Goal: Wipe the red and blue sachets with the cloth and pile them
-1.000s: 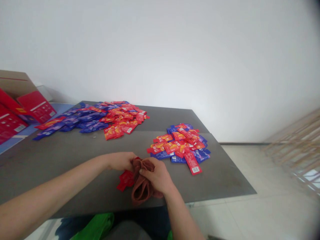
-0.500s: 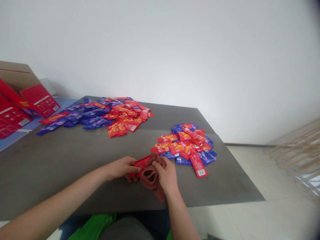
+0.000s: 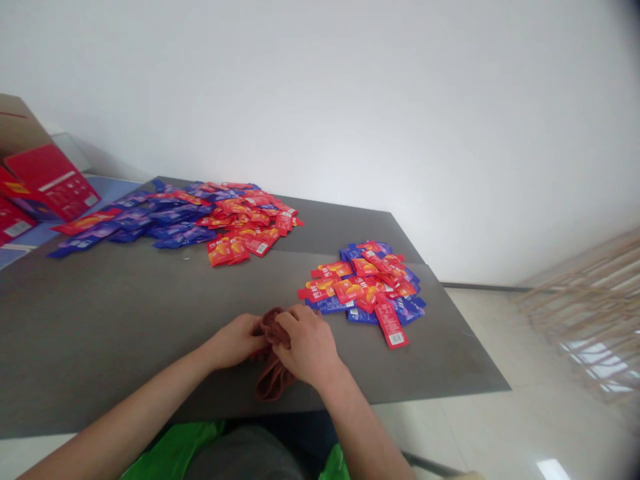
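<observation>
Nearest, at the wearer's lap, bright green fabric shows below the edge of a flat, dark grey bench. Just past that edge, a crumpled, reddish-brown fabric cloth is bunched between the two bare hands, its folded lower end hanging in loops toward the lap. The right hand has its grip pressed together on the upper folds; the left hand curls in at the cloth's left side, over a sliver of red, and I cannot tell what its fingers pinch. The cloth looks light, limp and hard to damage, best taken by a thick gathered fold, since a loose loop would probably sag. To the right beyond the hands lies a loose heap of flat, red and blue printed sachets, probably light, slick and bendy, easiest lifted by an end or edge. Farther back on the left spreads a larger heap of similar sachets, with red printed cardboard boxes beside it on a light blue surface. The bench looks smooth and matte. Behind rises a plain white wall; at right are a pale tiled floor and blurred tan bars.
</observation>
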The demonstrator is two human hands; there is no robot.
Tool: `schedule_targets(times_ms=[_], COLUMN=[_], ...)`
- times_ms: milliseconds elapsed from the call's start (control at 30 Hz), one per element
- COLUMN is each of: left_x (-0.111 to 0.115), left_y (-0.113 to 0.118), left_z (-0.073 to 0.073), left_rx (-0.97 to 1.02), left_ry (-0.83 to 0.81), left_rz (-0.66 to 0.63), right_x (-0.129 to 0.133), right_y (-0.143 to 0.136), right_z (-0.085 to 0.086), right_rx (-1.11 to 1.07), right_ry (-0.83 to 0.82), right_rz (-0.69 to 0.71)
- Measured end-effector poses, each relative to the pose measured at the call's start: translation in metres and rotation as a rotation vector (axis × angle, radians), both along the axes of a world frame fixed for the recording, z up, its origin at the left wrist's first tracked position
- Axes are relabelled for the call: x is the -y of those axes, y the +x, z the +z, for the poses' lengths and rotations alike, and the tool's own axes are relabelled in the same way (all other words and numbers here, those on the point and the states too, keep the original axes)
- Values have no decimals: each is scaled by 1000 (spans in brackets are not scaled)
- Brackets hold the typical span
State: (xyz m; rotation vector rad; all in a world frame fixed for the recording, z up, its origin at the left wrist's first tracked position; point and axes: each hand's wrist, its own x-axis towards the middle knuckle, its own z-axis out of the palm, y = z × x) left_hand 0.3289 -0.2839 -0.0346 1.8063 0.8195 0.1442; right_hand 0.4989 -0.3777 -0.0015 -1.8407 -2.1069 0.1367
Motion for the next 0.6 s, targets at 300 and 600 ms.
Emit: schedule_targets(times_ms=[300,600], left_x=[1,6], left_y=[-8,-10], left_z=[-1,-6], left_rx=[20,86], left_ry=[-151,-43], left_rz=[-17,-35], right_x=[-2,2], right_y=[55,-3], right_z=[6,10], right_rx=[152,-5], right_ry=[-76,-21], right_rz=[-468,-114])
